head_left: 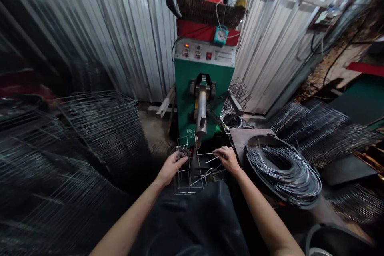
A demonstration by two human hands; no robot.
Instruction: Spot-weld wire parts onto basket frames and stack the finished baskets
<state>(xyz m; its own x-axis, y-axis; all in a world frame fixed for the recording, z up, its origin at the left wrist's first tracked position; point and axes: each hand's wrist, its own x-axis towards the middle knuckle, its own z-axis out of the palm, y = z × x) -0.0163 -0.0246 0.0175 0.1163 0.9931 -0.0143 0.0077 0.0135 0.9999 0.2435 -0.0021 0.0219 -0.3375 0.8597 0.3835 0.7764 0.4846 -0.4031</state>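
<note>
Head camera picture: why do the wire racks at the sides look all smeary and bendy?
In the head view, the stacked silver wire racks smear and streak toward the edges, and the ribbed metal wall bends, as a very wide lens does; the left side sinks into dark shadow; the green spot-welding machine and the silver wire basket near the middle look sharper.

The wire frame [186, 172] is standing between the left hand [173, 167] and right hand [228, 159], the welder [186, 100] is blocking the way forward, and the wire coil [283, 173] is crowding the right side
</note>
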